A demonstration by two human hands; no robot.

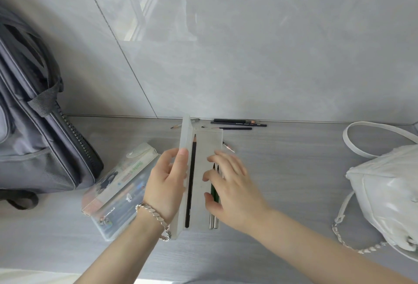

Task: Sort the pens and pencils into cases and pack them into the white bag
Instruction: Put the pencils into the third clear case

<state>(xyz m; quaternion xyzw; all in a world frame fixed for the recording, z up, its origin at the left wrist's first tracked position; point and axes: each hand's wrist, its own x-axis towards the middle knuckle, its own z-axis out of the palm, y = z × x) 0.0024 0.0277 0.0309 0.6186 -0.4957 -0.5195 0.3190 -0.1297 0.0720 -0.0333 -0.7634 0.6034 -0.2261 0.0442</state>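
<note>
The sorting step is in hand. The left hand [166,184] grips the lid [184,138] of the clear case [209,145] and holds it upright. One black pencil [191,181] lies inside. The right hand [233,184] is closed round two green pencils [213,193] at the case's right edge. I think they must next be laid flat beside the black one. More dark pencils [237,123] wait by the wall. The white bag [384,193] stands well apart on the table [282,170], to the right.

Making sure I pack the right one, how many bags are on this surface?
2: a grey backpack at far left, the white bag at far right. Others may lie out of view.
</note>
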